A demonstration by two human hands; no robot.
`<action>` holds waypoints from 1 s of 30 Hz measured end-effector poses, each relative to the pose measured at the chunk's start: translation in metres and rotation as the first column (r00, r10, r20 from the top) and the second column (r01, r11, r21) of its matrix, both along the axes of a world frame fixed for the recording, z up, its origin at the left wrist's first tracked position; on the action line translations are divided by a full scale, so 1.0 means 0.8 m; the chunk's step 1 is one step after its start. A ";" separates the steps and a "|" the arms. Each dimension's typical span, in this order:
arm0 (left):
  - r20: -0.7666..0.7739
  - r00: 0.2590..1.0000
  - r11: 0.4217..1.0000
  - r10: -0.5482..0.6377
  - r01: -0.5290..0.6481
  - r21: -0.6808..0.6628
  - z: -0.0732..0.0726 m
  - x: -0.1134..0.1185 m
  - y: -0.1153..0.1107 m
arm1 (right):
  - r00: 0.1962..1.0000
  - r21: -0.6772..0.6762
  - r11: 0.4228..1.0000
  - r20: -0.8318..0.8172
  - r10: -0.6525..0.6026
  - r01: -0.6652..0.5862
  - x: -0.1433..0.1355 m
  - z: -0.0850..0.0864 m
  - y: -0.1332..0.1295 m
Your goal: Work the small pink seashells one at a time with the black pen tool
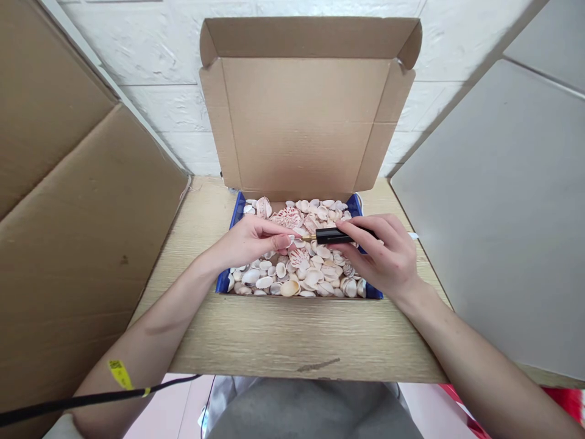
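Note:
My left hand [262,238] pinches a small pale seashell [290,239] between thumb and fingertips, above the left-middle part of the box. In my right hand [381,250] is a black mini drill [329,236] with a brass-coloured chuck, held level like a pen. Its tip points left and meets or nearly meets the shell; contact is too small to tell. Under both hands lies an open cardboard box [299,116] with blue sides, its lid standing up at the back. Many loose seashells [315,277] fill it, mostly white and cream. A red-striped scallop shell [299,258] lies below my fingertips.
The box stands on a light wooden tabletop [283,335]. A cardboard panel [91,213] rises on the left, a grey-white panel [503,213] on the right, and a white brick-patterned wall [159,67] behind. A black cable [91,399] with a yellow tag crosses the lower left.

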State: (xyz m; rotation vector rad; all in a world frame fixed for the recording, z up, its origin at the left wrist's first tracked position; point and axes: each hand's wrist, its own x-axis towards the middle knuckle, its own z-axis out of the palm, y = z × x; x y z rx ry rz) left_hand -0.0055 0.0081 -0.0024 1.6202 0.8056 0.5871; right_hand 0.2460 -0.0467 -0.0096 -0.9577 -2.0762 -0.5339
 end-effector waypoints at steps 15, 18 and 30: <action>-0.048 0.997 0.998 0.065 -0.065 0.007 0.005 0.003 -0.002 | 0.998 -0.263 0.965 0.056 0.025 -0.009 0.000 -0.007 -0.003; -0.051 0.997 0.998 0.055 -0.055 0.008 0.005 0.004 -0.004 | 0.998 -0.263 0.965 0.058 0.028 -0.012 0.000 -0.007 -0.002; -0.097 0.993 0.997 -0.072 0.073 0.012 0.007 0.002 -0.005 | 1.000 -0.053 0.998 0.019 0.022 -0.021 0.000 0.002 -0.001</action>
